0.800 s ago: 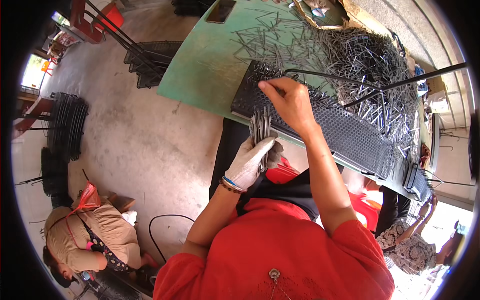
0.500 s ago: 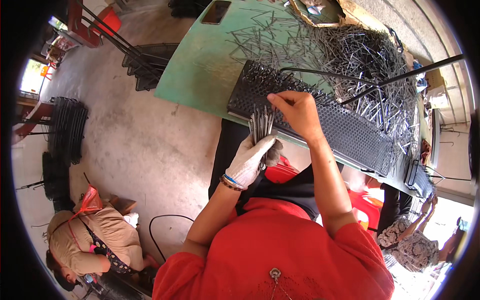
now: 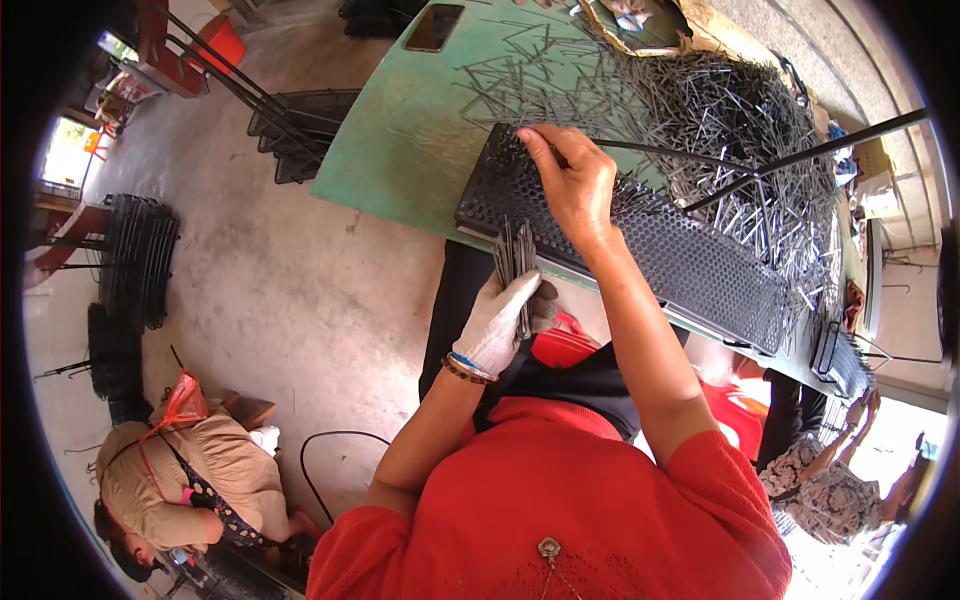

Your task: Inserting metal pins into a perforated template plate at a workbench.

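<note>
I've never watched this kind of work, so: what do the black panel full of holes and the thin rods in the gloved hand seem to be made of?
The perforated panel looks like sheet metal with a matte black coating: thin, rigid, evenly punched holes. The rods held in the left hand look like bare steel wire, grey with a dull sheen, straight and stiff. The glove seems knitted fabric, pale, though that is less sure.

A matt black perforated metal panel (image 3: 640,235) lies on the scuffed green painted tabletop (image 3: 400,160); thin grey steel pins (image 3: 720,110) gleam dully; the white cloth glove (image 3: 497,322) looks soft.
</note>
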A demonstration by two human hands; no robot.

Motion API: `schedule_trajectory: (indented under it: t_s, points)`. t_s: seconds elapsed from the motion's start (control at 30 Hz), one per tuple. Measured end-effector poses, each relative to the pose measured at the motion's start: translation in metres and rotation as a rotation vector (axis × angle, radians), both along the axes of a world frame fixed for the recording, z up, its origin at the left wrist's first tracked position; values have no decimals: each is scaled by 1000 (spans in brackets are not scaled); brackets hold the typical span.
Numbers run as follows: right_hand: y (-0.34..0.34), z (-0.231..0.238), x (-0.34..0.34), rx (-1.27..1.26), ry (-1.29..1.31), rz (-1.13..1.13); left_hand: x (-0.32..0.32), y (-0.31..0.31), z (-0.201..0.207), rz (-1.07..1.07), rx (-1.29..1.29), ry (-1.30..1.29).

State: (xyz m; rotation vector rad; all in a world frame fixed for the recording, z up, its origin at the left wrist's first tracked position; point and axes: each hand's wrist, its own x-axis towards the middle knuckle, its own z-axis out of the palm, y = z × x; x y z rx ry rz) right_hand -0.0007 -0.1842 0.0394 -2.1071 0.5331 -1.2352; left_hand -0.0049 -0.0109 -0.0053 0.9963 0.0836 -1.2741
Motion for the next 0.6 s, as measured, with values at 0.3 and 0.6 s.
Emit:
schedule_trajectory:
  t_s: [0.3,0.6]
  points:
    - [2,-9,6,-78,48,-10,2,3,5,-53,-13,66]
    - [3,-10,9,-151,112,-7,2,4,1,-110,2,51]
